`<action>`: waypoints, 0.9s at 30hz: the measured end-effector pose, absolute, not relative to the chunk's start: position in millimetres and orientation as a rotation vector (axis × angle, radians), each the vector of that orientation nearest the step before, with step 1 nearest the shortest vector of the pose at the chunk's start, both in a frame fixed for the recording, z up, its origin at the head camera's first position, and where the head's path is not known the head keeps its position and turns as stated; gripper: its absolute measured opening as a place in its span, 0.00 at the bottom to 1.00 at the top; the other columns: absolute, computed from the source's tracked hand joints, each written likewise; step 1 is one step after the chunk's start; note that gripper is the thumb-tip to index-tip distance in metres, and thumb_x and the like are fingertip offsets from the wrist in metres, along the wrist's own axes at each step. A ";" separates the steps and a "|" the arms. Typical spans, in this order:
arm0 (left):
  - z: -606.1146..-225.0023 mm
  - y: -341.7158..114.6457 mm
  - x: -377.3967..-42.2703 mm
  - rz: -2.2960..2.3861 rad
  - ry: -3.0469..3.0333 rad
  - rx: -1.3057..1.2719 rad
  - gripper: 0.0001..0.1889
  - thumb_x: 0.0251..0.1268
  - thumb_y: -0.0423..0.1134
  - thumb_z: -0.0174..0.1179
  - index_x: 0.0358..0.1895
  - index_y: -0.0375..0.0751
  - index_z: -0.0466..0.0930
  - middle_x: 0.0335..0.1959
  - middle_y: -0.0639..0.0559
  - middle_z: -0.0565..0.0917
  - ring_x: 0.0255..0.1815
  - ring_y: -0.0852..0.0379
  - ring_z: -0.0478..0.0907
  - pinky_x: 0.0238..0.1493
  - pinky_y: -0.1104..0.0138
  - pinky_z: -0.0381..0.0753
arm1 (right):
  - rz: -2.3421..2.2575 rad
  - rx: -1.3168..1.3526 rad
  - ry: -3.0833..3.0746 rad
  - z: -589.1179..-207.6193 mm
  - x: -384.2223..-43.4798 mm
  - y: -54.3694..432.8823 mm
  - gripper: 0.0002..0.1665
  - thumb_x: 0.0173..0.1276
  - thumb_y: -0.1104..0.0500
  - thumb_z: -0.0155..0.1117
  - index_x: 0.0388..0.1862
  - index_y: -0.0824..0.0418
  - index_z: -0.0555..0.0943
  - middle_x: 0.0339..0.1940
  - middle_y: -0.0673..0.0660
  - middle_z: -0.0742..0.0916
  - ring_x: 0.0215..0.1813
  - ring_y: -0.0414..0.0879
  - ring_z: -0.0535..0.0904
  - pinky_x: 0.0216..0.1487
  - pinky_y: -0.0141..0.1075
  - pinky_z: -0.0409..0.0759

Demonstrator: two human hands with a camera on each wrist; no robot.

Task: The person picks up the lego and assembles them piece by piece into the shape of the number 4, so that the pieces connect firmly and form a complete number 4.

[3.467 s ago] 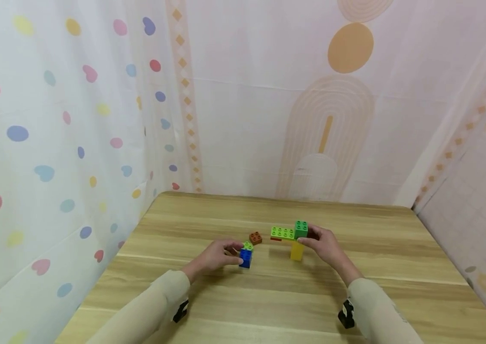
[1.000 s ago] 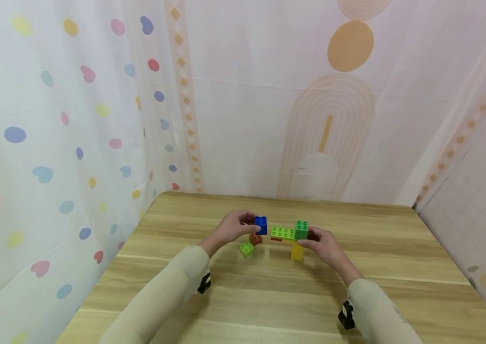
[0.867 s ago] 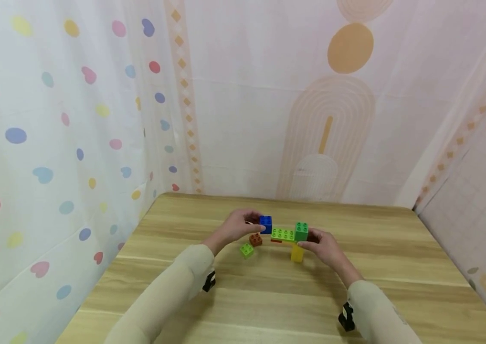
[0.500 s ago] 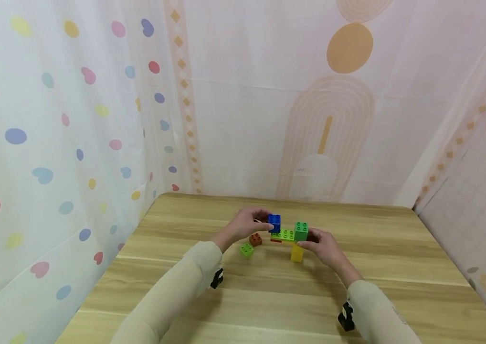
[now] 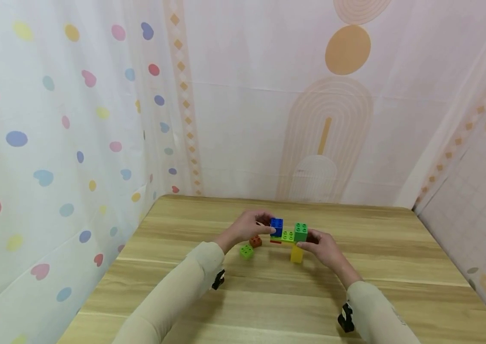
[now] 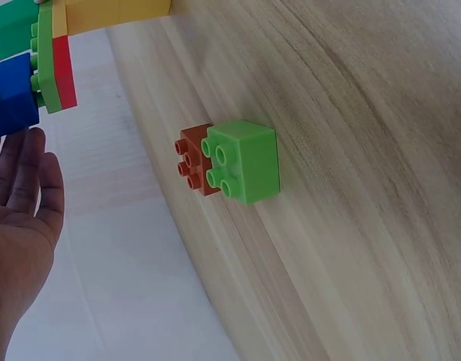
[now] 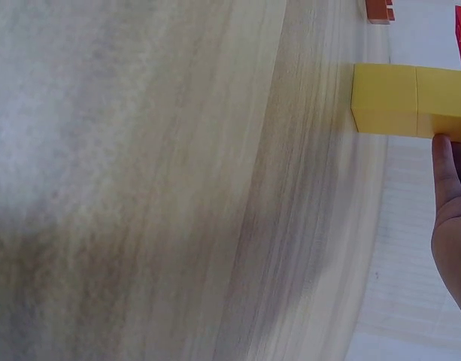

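My left hand [image 5: 249,225] pinches a blue toy building brick [image 5: 276,226] over the left end of a long lime brick [image 5: 288,236]. In the left wrist view, lime studs show at the underside of the blue brick [image 6: 12,94]. Beneath the lime brick are a red piece [image 6: 63,74] and a yellow layer. A yellow column [image 5: 296,254] stands on the table under the right end, two bricks high in the right wrist view. On top of that end sits a dark green brick [image 5: 301,232]. My right hand [image 5: 323,244] grips the structure there, its fingers against the yellow column [image 7: 410,101].
A small lime brick [image 5: 246,251] and a brown-orange brick [image 5: 255,241] stand close together on the wooden table [image 5: 286,306], left of the structure. Patterned curtains [image 5: 243,119] hang behind and beside the table.
My left hand lifted the blue brick from beside the small lime brick, carried it right, and lowered it onto the long lime brick's left end. My right hand has kept its hold.
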State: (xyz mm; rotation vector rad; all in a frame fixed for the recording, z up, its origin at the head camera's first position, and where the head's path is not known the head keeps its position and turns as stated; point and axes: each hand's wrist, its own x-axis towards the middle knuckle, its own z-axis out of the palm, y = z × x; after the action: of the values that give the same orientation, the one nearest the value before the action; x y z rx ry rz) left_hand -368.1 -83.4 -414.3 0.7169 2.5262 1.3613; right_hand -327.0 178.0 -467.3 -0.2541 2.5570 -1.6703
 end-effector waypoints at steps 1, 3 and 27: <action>-414.3 -83.3 -367.9 1.352 2.529 0.724 0.17 0.65 0.43 0.68 0.55 0.46 0.82 0.43 0.56 0.83 0.45 0.57 0.79 0.51 0.60 0.78 | -1.672 -0.256 2.555 -467.4 -327.0 178.0 0.28 0.67 0.53 0.70 0.63 0.62 0.78 0.50 0.55 0.86 0.49 0.47 0.80 0.54 0.43 0.79; -414.7 -83.2 -368.1 1.344 2.529 0.735 0.16 0.65 0.43 0.68 0.55 0.47 0.82 0.42 0.56 0.83 0.44 0.57 0.79 0.50 0.61 0.79 | -1.675 -0.260 2.552 -467.5 -327.1 178.1 0.28 0.67 0.52 0.70 0.63 0.62 0.78 0.50 0.55 0.86 0.50 0.47 0.80 0.54 0.43 0.79; -426.4 -79.4 -364.8 1.385 2.539 0.677 0.19 0.63 0.44 0.69 0.57 0.47 0.83 0.41 0.57 0.83 0.46 0.56 0.78 0.51 0.59 0.78 | -1.711 -0.282 2.530 -468.2 -325.1 178.2 0.28 0.67 0.53 0.70 0.62 0.63 0.79 0.49 0.55 0.85 0.50 0.48 0.80 0.56 0.48 0.78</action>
State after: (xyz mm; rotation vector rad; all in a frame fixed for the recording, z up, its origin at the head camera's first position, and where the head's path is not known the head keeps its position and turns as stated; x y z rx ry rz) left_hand -364.8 -79.4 -426.4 0.6770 2.5388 1.3846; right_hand -325.1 178.2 -468.2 -0.2815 2.5297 -1.7112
